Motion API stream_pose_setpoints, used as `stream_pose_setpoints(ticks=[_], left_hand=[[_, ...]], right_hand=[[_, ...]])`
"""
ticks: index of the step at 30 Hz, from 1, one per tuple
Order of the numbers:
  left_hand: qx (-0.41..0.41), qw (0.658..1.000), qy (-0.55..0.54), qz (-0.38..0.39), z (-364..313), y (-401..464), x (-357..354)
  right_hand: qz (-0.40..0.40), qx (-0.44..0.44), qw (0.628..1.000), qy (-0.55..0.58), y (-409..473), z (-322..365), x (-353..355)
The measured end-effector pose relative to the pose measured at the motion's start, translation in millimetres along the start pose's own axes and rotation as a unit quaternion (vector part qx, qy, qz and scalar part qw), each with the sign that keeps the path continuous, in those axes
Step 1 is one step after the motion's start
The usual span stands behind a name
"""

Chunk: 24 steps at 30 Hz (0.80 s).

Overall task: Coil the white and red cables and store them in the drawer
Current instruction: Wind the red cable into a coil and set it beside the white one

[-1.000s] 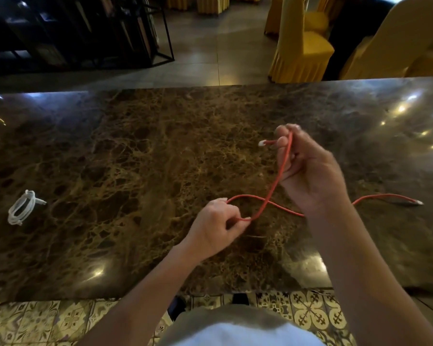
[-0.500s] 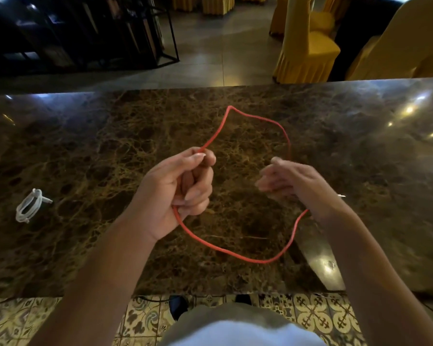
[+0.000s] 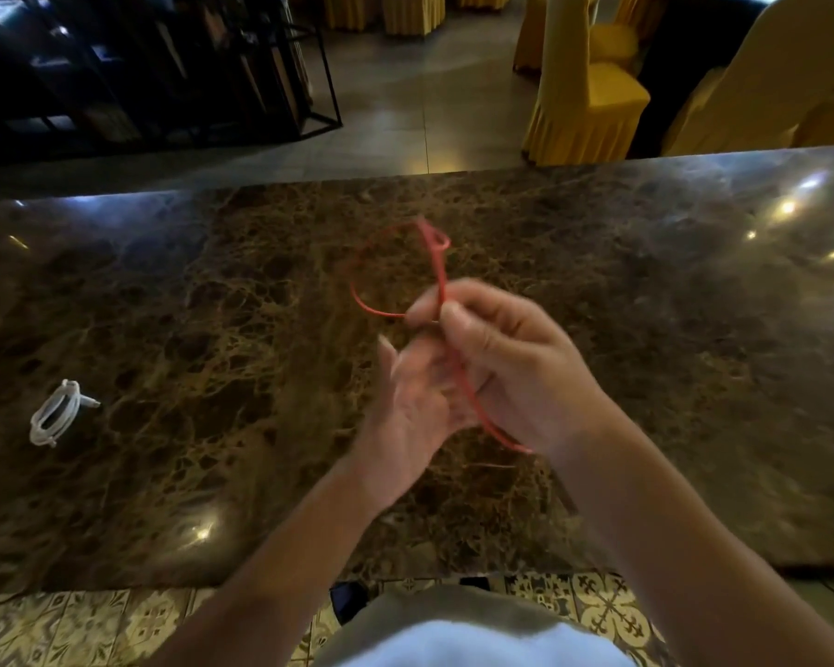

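The red cable is bunched into loops above the middle of the dark marble table. My right hand pinches the strands between thumb and fingers, and a loop sticks up and to the left of it. My left hand lies just under and left of the right hand, blurred, with fingers spread against the cable running across its palm. The white cable lies coiled on the table at the far left, apart from both hands. No drawer is in view.
Yellow-covered chairs stand beyond the table's far edge on the right. A black metal rack stands at the back left. Patterned floor tiles show below the table's near edge.
The wide red loop held between two separated hands has been gathered in. My hands have come together at the middle, and the cable now forms smaller loops above my right hand.
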<state>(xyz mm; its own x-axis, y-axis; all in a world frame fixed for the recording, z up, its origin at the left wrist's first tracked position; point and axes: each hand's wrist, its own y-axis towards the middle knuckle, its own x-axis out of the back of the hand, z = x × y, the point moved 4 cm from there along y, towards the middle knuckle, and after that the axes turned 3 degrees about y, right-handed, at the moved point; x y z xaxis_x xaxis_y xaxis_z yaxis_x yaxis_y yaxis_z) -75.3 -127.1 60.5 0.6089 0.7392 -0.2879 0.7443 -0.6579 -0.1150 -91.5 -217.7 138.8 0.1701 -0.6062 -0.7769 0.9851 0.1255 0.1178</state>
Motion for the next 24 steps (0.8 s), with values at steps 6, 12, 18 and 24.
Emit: stream_pose_setpoints(ticks=[6, 12, 18, 24], left_hand=[[-0.055, 0.905, 0.41, 0.101, 36, -23, 8], [-0.007, 0.971, 0.237, -0.031, 15, -28, 45], [0.038, 0.955, 0.295, 0.008, 12, -16, 39], [-0.001, 0.933, 0.359, 0.001, 0, -16, 42]], right_hand=[[-0.136, 0.129, 0.98, -0.066, 22, 57, 53], [-0.377, -0.009, 0.736, -0.563, 4, 74, 126], [-0.256, 0.215, 0.567, -0.753, -14, 58, 56], [0.091, -0.147, 0.578, -0.798, -6, -17, 28]])
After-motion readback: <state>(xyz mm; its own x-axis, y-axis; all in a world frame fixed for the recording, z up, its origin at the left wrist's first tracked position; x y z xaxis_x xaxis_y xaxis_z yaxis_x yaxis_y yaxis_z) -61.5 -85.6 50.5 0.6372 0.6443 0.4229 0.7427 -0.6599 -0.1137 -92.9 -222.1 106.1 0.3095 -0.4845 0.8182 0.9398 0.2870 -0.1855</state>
